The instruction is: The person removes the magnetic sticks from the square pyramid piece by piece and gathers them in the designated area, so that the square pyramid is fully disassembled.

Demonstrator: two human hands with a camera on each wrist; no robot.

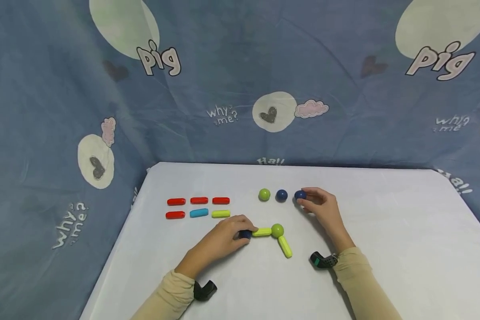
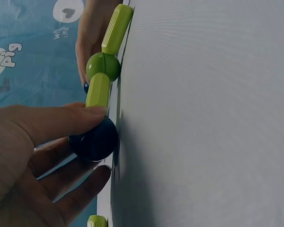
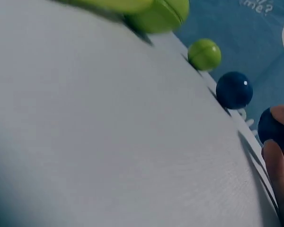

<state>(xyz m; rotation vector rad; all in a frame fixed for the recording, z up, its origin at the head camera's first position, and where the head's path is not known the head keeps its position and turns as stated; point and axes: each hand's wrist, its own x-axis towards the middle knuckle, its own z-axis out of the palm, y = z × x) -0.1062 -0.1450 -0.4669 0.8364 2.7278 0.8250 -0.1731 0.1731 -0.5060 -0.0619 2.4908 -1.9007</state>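
Observation:
My left hand (image 1: 224, 236) holds a dark blue ball (image 2: 95, 140) at the left end of a joined chain. From that ball runs a yellow-green rod (image 1: 262, 232) to a green ball (image 1: 278, 230), where a second yellow-green rod (image 1: 285, 247) slants down to the right. Further back, the fingers of my right hand (image 1: 323, 209) pinch another dark blue ball (image 1: 300, 195); in the right wrist view this ball (image 3: 273, 127) is partly covered by thumb and finger. Beside it to the left lie a loose dark blue ball (image 1: 282, 195) and a green ball (image 1: 264, 194).
Two rows of rods lie at the left of the white table (image 1: 404, 231): several red rods (image 1: 176, 202), a blue rod (image 1: 199, 213) and a yellow-green rod (image 1: 221, 214). A blue printed cloth (image 1: 224, 53) hangs behind the table's back edge.

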